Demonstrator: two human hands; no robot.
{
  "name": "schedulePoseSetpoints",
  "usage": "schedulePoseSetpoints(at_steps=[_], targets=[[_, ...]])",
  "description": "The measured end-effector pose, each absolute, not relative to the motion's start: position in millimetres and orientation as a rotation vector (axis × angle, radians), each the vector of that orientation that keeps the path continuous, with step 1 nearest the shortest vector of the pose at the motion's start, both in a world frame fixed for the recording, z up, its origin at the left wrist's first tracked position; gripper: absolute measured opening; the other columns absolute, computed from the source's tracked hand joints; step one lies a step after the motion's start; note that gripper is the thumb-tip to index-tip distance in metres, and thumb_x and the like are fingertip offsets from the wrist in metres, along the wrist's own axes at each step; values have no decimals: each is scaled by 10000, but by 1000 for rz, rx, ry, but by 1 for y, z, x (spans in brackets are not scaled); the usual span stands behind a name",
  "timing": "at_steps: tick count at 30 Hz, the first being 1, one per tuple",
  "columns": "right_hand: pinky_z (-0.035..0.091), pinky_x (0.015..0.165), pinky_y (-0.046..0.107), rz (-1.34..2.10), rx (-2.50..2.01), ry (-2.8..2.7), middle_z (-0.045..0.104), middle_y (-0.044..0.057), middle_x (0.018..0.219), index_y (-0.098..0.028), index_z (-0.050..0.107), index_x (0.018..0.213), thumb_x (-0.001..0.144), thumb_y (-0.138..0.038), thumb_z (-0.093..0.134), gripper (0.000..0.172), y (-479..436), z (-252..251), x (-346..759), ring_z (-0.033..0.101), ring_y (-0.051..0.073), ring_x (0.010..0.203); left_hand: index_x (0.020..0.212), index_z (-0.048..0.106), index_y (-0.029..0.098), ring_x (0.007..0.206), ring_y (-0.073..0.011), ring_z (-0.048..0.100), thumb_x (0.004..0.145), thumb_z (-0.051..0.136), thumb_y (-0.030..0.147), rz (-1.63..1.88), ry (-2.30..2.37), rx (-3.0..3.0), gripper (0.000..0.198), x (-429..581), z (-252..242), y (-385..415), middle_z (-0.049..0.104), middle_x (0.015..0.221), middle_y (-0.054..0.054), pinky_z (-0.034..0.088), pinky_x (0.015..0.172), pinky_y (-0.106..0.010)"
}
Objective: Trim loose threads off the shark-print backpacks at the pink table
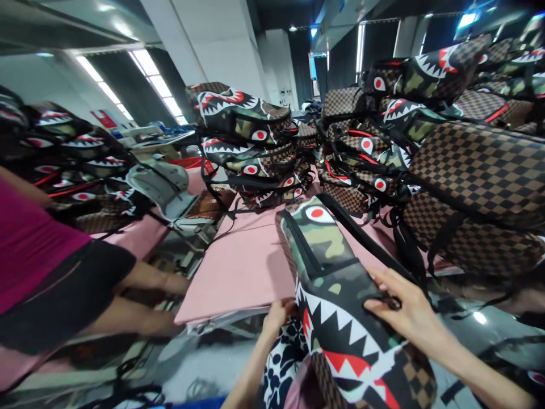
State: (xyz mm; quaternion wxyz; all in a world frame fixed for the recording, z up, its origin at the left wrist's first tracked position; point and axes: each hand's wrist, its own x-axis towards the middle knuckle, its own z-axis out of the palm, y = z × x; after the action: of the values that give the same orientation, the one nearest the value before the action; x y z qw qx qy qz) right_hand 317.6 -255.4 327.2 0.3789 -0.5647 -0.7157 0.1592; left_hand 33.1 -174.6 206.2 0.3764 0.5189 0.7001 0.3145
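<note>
A backpack (pixel 340 284) with a shark-mouth print, camouflage patches and brown checks lies tilted in front of me, its far end over the pink tabletop. My right hand (pixel 398 304) grips its right side, thumb on the printed face. A small dark thing shows by those fingers; I cannot make out what it is. At the bag's left edge my left hand (pixel 279 318) is closed on it, the fingertips partly hidden. A black strap (pixel 366 236) runs along the bag's far right side.
The pink table (pixel 238 261) bears a stack of similar backpacks (pixel 247 142) at its back. More bags (pixel 361 147) and large checked bags (pixel 481 193) are piled right. Leftward are a grey chair (pixel 159 187), another bag pile (pixel 80 153) and a person (pixel 55 267) in a magenta top.
</note>
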Motion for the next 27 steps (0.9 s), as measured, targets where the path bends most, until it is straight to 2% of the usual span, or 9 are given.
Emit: schedulePoseSetpoints(at_steps=[3,5,6,8,10,13,18,22,27], targets=[[520,723,267,313,-1427,-1863,560,68,995,-219,492,1259,825,-339,579,458,-269,289,291,598,168,867,1052,559,134,1025,-216,570,906,393,302,1133,1876,1371,278,20,249,-158,625,1040,-102,476,839,-337],[524,708,269,275,-1387,-1933,537,89,1044,-216,439,1301,831,-328,568,500,-279,273,276,603,173,877,1096,549,155,1058,-225,549,886,442,329,1505,1691,1846,293,25,288,-153,600,1111,-117,434,917,-395],[525,684,268,261,-1364,-1986,531,96,1057,-216,413,1321,832,-323,565,523,-284,270,272,609,170,854,1108,555,173,1113,-236,515,868,486,352,1453,1495,2188,307,32,306,-153,587,1145,-115,402,959,-420],[519,618,254,244,-1334,-2091,533,101,1060,-215,395,1334,840,-307,551,527,-291,272,270,618,152,769,1172,542,210,1269,-294,366,804,585,412,947,1089,2762,422,54,330,-151,521,1267,-116,305,1031,-501],[507,590,237,235,-1299,-2165,549,96,1057,-213,459,1277,851,-281,533,438,-290,282,274,621,142,748,1259,480,228,1342,-343,219,742,650,446,559,971,2952,586,75,336,-150,415,1381,-116,229,1042,-586],[495,612,247,103,-1272,-2308,554,108,1125,-196,523,1191,855,-247,512,340,-271,302,276,624,154,783,1357,356,229,1367,-372,93,723,676,426,253,1001,2986,738,87,327,-147,274,1468,-119,202,1019,-641],[355,453,244,51,-1233,-2793,557,58,1056,-210,518,1193,740,-119,544,463,-235,324,251,548,106,567,1395,276,292,1364,-396,39,708,704,380,-48,895,2971,814,69,334,-140,195,1501,-89,240,985,-653],[341,496,253,303,-1228,-2785,588,37,929,-189,579,1044,765,-208,588,279,-221,334,234,578,142,649,1388,291,316,1362,-397,31,699,706,356,-139,861,2963,805,64,346,-138,183,1507,-66,199,996,-659],[349,546,246,627,-1186,-2766,648,16,785,-190,599,919,747,-264,638,191,-210,329,233,615,180,708,1380,313,272,1363,-389,41,721,682,330,9,951,2997,757,74,328,-148,190,1503,-78,171,989,-690]])
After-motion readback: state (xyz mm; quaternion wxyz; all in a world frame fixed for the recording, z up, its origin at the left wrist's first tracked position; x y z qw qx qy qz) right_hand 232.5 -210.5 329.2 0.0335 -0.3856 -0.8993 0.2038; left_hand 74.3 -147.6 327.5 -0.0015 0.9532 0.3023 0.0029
